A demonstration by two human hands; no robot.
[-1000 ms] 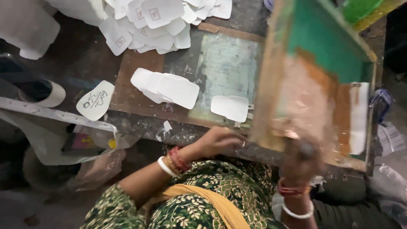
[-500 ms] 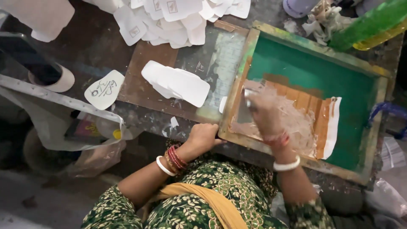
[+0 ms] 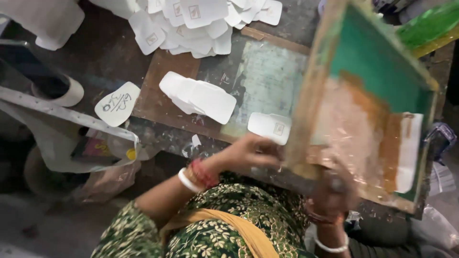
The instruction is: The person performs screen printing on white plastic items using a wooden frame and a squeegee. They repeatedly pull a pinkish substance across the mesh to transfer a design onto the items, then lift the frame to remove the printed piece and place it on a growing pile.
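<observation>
A wooden printing screen frame (image 3: 306, 110) with green mesh is tilted up on its far edge. My right hand (image 3: 334, 184) grips the frame's near edge from below. Under the raised frame, on the printing board (image 3: 267, 81), lies a white shaped card (image 3: 268, 127) with a small printed mark. My left hand (image 3: 251, 150) reaches toward that card, fingers spread and blurred, holding nothing I can see. A stack of blank white cards (image 3: 198, 98) lies on the board to the left.
Many printed white cards (image 3: 191, 21) are spread at the back of the table. A single card with dark marks (image 3: 117, 103) lies at the left. A roll of tape (image 3: 64, 93), a white strip and plastic bags sit at the left edge.
The frame was lying flat with my right hand on the mesh half a second ago; it is now lifted, exposing the printed card. My left hand has moved toward the card.
</observation>
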